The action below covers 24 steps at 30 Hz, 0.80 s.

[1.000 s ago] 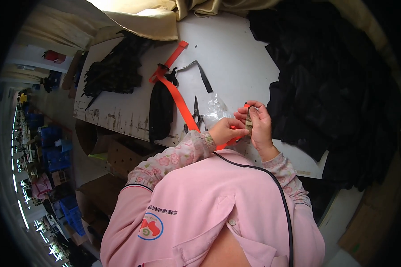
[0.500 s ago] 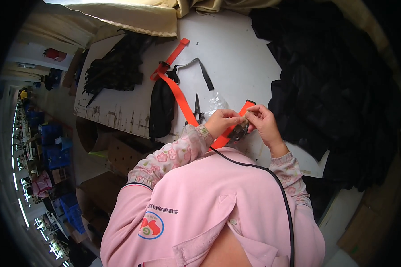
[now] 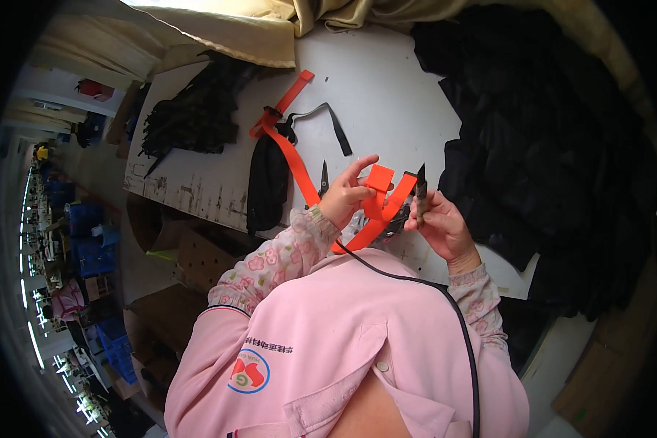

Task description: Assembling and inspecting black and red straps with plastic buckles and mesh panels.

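Observation:
My left hand grips an orange strap near its folded end, with the index finger stretched out along it. The strap loops down toward my chest and up to a dark buckle end. In my right hand is a small knife with a wrapped, brownish handle; its dark pointed tip is upward, beside the strap. Scissors lie just beyond my left hand, their handles hidden. Clear plastic and dark parts sit between my hands, partly covered by the strap.
On the white table, another orange strap lies with a black pouch and grey webbing. Dark strips are piled at left; a large heap of black fabric covers the right. Cardboard boxes stand below the left edge.
My hands have moved apart from where they met. The left now raises the orange strap's end, and the knife shows upright in my right hand.

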Available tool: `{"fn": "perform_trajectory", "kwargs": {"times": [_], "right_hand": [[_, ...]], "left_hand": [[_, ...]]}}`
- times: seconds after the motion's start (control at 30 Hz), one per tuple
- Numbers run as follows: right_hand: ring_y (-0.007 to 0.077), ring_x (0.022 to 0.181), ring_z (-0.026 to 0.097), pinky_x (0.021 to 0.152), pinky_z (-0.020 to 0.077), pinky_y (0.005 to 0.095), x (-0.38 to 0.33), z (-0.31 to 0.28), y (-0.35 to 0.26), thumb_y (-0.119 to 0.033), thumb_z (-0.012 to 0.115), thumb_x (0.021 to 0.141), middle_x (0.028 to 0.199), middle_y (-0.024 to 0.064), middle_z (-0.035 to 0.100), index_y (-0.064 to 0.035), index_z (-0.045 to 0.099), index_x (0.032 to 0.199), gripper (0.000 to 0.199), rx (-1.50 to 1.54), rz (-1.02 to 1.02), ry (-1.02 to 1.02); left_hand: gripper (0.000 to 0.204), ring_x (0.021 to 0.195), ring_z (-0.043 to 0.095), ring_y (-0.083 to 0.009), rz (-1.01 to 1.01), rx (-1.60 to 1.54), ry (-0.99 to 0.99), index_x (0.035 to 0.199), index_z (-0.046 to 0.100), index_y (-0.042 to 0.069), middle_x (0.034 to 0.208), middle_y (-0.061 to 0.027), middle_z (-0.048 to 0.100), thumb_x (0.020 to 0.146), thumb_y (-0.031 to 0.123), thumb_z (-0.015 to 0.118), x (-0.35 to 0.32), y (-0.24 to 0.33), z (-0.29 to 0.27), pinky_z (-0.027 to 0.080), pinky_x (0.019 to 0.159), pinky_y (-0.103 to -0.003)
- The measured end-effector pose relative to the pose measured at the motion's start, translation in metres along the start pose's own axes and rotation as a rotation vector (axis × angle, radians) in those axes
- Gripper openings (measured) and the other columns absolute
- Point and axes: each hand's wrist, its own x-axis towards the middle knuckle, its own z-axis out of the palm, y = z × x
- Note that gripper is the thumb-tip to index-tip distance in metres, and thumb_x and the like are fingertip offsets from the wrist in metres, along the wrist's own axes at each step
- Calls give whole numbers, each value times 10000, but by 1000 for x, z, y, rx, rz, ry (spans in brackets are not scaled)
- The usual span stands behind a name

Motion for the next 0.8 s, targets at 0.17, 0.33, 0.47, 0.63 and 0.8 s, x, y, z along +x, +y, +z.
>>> {"fn": "perform_trajectory", "kwargs": {"times": [0.17, 0.33, 0.47, 0.63, 0.8], "right_hand": [[190, 765, 601, 726, 491, 301, -1, 22, -4, -8, 480, 785, 952, 129, 574, -22, 360, 1268, 498, -208, 1, -102], [140, 683, 552, 671, 474, 258, -2, 31, -4, -156, 511, 902, 786, 48, 511, -41, 378, 1241, 383, -306, -98, -45], [50, 639, 503, 601, 436, 188, -1, 31, 6, -263, 662, 855, 744, -10, 529, -55, 443, 1037, 353, -702, -262, 85], [126, 591, 627, 526, 480, 257, 5, 48, 16, -199, 722, 792, 702, 49, 630, -64, 499, 1009, 339, -1216, -516, 295], [80, 516, 519, 482, 430, 230, 18, 32, 18, -148, 669, 835, 640, -1, 553, -44, 568, 903, 160, -1210, -643, 388]], "left_hand": [[396, 944, 606, -173, 51, 19, -26, 1262, 453, 9, 1059, -112, 606, 873, 37, 523, 3, -14, -2, 486, 843, -299], [202, 896, 603, -124, 105, 207, 12, 1075, 578, 3, 989, -62, 628, 899, 96, 546, 3, -20, -3, 484, 817, -267], [87, 734, 577, -76, 228, 282, 108, 905, 576, -8, 811, -37, 620, 862, 67, 577, 3, -19, 3, 479, 661, -224], [73, 615, 545, -54, 259, 449, 165, 857, 548, 2, 747, -21, 594, 868, 67, 579, 0, -15, 15, 461, 523, -200], [138, 626, 534, -49, 202, 416, 110, 870, 556, -4, 753, -19, 589, 861, 114, 627, -9, -4, 29, 454, 527, -198]]}}
